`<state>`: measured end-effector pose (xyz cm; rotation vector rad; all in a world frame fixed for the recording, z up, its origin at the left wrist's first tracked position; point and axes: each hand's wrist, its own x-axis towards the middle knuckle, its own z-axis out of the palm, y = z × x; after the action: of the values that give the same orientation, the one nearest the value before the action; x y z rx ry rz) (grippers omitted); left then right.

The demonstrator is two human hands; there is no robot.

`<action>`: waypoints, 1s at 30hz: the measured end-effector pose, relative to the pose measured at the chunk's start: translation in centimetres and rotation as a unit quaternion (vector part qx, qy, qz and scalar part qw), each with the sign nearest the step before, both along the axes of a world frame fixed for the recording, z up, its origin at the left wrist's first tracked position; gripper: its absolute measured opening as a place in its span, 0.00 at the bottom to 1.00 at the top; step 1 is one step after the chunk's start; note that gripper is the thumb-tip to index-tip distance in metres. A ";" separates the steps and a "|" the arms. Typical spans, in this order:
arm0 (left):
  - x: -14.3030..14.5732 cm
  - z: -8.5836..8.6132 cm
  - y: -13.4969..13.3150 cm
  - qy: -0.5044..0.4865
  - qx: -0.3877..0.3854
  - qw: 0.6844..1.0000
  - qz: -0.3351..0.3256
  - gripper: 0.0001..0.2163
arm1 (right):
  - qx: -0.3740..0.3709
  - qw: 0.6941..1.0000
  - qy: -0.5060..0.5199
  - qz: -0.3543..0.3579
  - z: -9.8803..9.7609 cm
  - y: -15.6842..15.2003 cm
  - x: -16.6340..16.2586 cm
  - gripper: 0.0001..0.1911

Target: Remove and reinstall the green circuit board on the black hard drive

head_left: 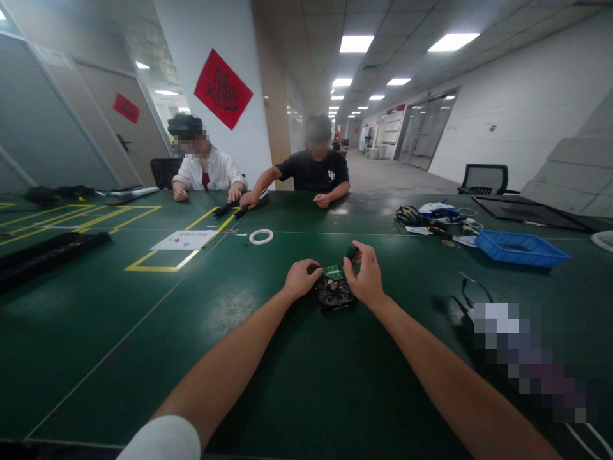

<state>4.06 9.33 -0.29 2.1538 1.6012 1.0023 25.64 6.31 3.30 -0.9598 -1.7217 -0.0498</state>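
Note:
A black, opened plastic device (334,299) lies on the green table in front of me, its inside facing up. At its far edge is a small green circuit board (333,273). My left hand (302,279) is closed in a pinch at the board's left edge. On the other side, my right hand (368,275) is curled around a small dark object with some red on it (353,253); its kind is too small to make out. The right thumb comes close to the board's right edge. Loose parts inside the device are too small to name.
A white tape ring (261,237) and a paper sheet (184,240) lie ahead left. To the right are a blue tray (522,248), a heap of cables (438,214) and a blurred-out item (527,364). Two people sit across the table, hands on it.

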 end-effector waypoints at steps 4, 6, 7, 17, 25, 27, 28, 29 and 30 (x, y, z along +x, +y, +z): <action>0.0 -0.1 0.1 0.002 0.000 1.000 0.002 0.10 | -0.007 0.999 0.025 0.021 -0.3 0.3 -0.3 0.27; 0.0 -0.1 0.1 0.003 0.000 1.000 0.002 0.10 | -0.007 0.999 0.030 0.012 -0.4 0.4 -0.2 0.28; 0.0 -0.1 0.1 0.003 -0.001 1.000 0.002 0.10 | -0.005 1.000 0.027 0.005 -0.3 0.4 -0.2 0.28; 0.1 -0.5 0.4 0.009 -0.003 1.000 0.002 0.10 | 0.023 0.999 0.026 0.012 -0.5 0.4 0.1 0.25; -0.1 -1.0 0.8 0.005 -0.003 1.000 0.003 0.10 | 0.018 1.000 0.022 0.011 -0.2 0.3 0.2 0.24; -0.1 -1.1 0.9 0.006 -0.003 1.000 0.005 0.10 | 0.019 1.000 0.005 0.011 0.1 0.0 0.3 0.23; -0.1 -1.1 0.9 0.006 -0.003 1.000 0.005 0.10 | 0.020 1.000 0.001 0.010 0.1 0.0 0.3 0.23; -0.1 -1.1 1.0 0.006 -0.003 1.000 0.005 0.10 | 0.022 1.000 0.003 0.011 0.2 -0.1 0.3 0.23; -0.1 -1.1 0.9 0.006 -0.003 1.000 0.005 0.10 | 0.024 1.000 0.010 0.013 0.2 0.0 0.2 0.23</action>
<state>4.00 10.27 -1.38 2.1549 1.6195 0.9880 25.84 6.29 3.48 -0.9005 -1.7073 -0.0638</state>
